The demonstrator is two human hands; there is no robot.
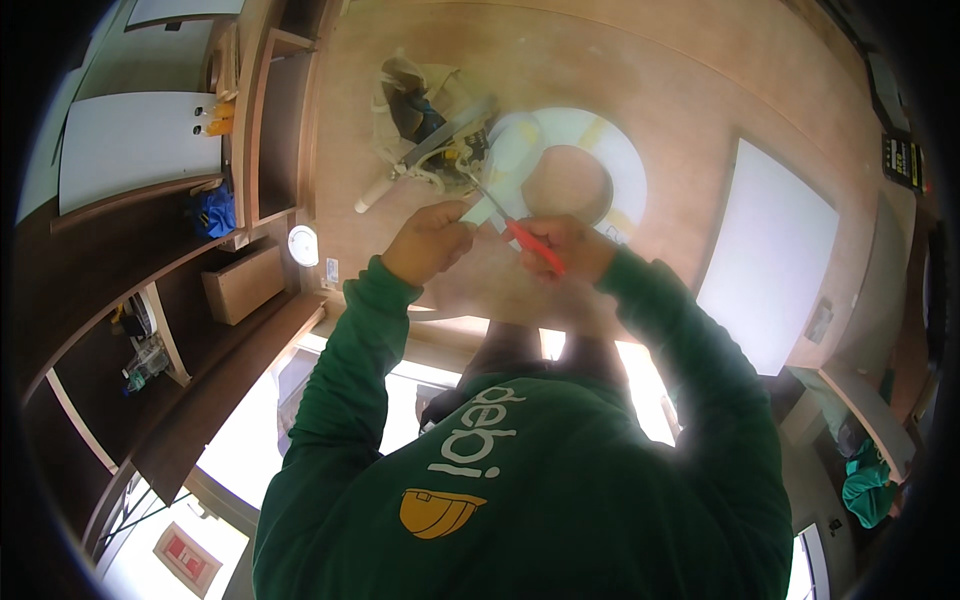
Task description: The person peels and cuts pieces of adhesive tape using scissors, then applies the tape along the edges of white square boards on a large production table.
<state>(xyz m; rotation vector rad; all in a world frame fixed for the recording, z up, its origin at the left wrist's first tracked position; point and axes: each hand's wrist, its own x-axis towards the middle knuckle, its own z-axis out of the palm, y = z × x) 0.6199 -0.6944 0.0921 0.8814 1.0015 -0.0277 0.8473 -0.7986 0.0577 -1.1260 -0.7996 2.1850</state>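
Observation:
My left hand [430,243] is closed on the near end of a pale white strip [480,208], pinched between thumb and fingers. In my right hand [572,243] is a red-handled tool [535,247]. Its slim metal blade points away to the left and lies against or just over the strip; whether it is a knife or scissors, I cannot tell. Just beyond both hands, a broad flat white ring [628,170] with yellowish patches rests on the wooden surface [700,95]. The strip's far end blends into the ring's left side.
Left of the ring sits an open tool bag [405,85] with several tools and a pale handle sticking out. A white panel [770,260] lies at the right. Dark wooden shelving [100,260] lines the left, holding a drawer-like box [243,282] and a blue bundle [212,210].

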